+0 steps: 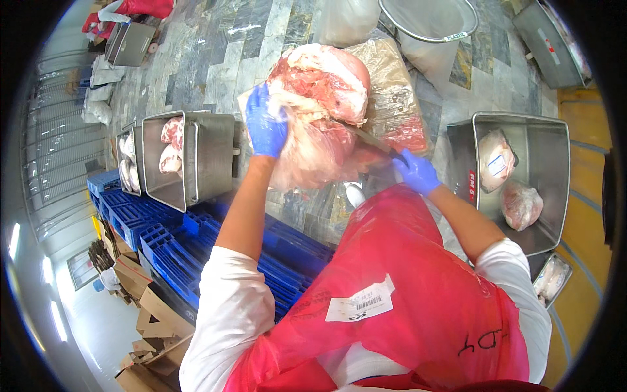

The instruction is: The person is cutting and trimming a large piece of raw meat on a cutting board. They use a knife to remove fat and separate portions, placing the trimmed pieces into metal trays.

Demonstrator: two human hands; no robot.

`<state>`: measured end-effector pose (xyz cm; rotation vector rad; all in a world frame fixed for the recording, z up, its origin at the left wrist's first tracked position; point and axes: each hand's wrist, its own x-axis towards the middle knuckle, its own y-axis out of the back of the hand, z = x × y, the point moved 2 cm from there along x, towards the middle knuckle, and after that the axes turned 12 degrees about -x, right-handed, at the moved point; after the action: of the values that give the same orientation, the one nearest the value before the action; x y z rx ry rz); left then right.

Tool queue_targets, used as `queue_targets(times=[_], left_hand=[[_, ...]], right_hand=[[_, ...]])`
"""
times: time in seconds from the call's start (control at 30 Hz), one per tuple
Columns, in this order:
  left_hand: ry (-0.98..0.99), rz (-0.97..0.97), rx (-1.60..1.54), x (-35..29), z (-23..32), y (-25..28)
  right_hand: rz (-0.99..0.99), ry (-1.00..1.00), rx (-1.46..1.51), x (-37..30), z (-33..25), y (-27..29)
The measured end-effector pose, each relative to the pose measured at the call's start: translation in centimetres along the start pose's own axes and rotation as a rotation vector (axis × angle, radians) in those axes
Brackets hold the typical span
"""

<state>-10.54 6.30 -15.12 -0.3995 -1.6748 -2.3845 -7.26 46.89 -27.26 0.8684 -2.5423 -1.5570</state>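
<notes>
A large slab of raw red and white meat [323, 98] lies on a cutting board in front of me. My left hand [266, 124], in a blue glove, grips the meat's left side. My right hand [416, 171], also blue-gloved, is closed on the handle of a knife [373, 140] whose blade runs up-left into the meat. A red plastic apron [405, 287] covers my front.
A steel bin [189, 157] with meat pieces stands to the left, above blue plastic pallets [189, 242]. A steel bin [542, 170] with bagged meat stands at right. A clear plastic bag [392, 91] lies behind the meat. Flattened cardboard [140, 307] lies lower left.
</notes>
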Motion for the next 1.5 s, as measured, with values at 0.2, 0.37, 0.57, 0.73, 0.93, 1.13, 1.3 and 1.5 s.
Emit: queue_targets(times=[0.2,0.37,0.57,0.73,0.93,1.13,1.3,1.5], left_hand=[[-0.021,-0.100,-0.252,-4.2,8.6,0.2],[0.030,0.004,-0.293,-5.8,7.9,-1.3],[0.431,-0.203,-0.267,-6.5,8.7,-2.0],[0.311,-0.166,-0.404,-7.4,14.1,-3.2],[0.430,-0.115,-0.564,-8.2,18.4,-3.7],[0.260,-0.316,-0.447,-8.2,21.8,-4.6],[0.113,-0.408,-0.471,-10.4,21.3,-6.3],[0.623,-0.040,-0.635,-14.1,18.3,-5.4]], right_hand=[[-0.186,-0.057,0.020,-3.6,-2.9,10.0],[-0.092,-0.121,0.167,-8.5,-1.3,10.8],[0.068,-0.357,0.218,-7.6,0.1,8.4],[0.126,-0.300,0.036,-0.2,1.1,4.1],[0.376,-0.023,0.105,6.3,-5.4,6.4],[-0.237,-0.023,0.213,12.7,-14.5,7.0],[-0.099,-0.080,-0.077,12.3,-17.5,5.8],[-0.116,0.062,0.120,12.2,-13.5,4.6]])
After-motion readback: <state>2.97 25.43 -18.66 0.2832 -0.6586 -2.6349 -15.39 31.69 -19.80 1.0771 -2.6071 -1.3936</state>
